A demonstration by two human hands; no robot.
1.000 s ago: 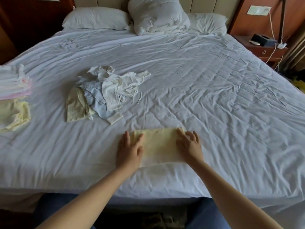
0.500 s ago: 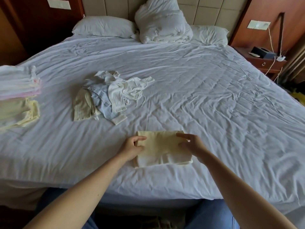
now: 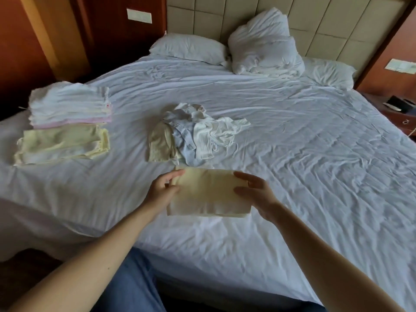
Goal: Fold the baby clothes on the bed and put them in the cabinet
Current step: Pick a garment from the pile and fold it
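Note:
A folded pale yellow baby garment (image 3: 208,194) hangs just above the white bed sheet (image 3: 315,176), held at both short ends. My left hand (image 3: 163,190) grips its left edge and my right hand (image 3: 256,192) grips its right edge. Beyond it lies a loose heap of unfolded baby clothes (image 3: 193,134) in white, light blue and beige. At the far left stand a stack of folded white and pink clothes (image 3: 69,106) and, in front of it, a folded yellow pile (image 3: 63,144).
Pillows (image 3: 189,48) and a bunched duvet (image 3: 265,52) lie against the padded headboard. A wooden nightstand (image 3: 400,113) with small items stands at the right. Dark wooden panelling (image 3: 101,37) fills the back left. My blue-jeaned legs are at the bed's near edge.
Both hands went from pressing the yellow garment flat to gripping its ends and lifting it off the sheet. The view has swung left, bringing the folded stacks further in.

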